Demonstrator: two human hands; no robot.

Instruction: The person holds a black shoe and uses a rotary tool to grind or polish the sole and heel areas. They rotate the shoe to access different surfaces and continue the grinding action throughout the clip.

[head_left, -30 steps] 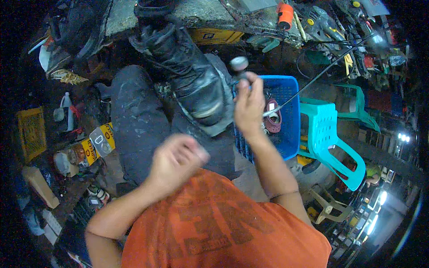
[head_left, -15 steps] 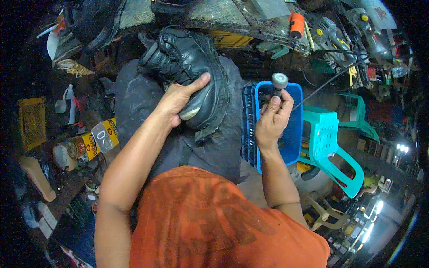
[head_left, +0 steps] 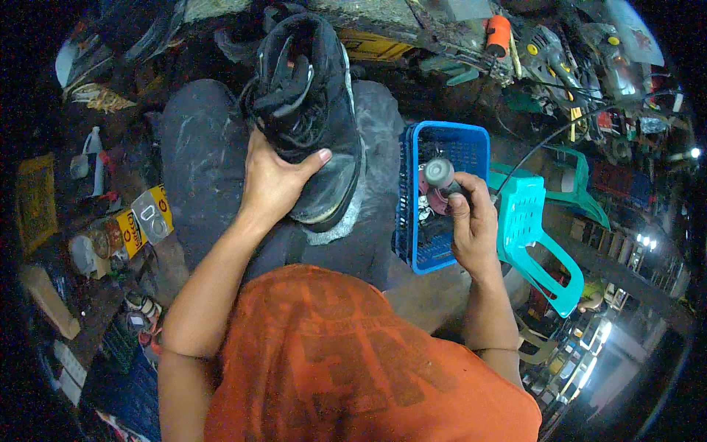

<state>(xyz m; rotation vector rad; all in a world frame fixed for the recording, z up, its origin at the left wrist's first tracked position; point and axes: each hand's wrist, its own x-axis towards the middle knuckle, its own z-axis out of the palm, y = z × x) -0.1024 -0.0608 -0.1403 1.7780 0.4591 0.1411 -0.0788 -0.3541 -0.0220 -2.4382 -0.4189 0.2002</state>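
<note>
My left hand [head_left: 276,180] grips a black lace-up shoe [head_left: 324,180] over my lap, thumb across its upper and the other fingers hidden beneath. The shoe's toe points toward me and its opening faces away. A whitish scuff runs along the toe edge, and a pale grey patch [head_left: 331,230] shows below it on my dark-clad thighs. To the right, my right hand [head_left: 475,225] is closed around a hammer [head_left: 440,174] with a round, grey, mushroom-shaped head; its handle is mostly hidden. This hand hovers over the right side of a blue plastic basket [head_left: 420,258].
Pinkish and dark items lie inside the basket. Right of it stands a turquoise plastic chair [head_left: 519,214], with a thin dark cable [head_left: 560,156] passing above. A cluttered bench across the far side holds an orange cylinder [head_left: 498,37] and several tools. Jars and boxes stand at left.
The shoe has turned from its side to more upright, its opening now showing. My right hand has shifted slightly right and toward me, and the hammer head has tilted.
</note>
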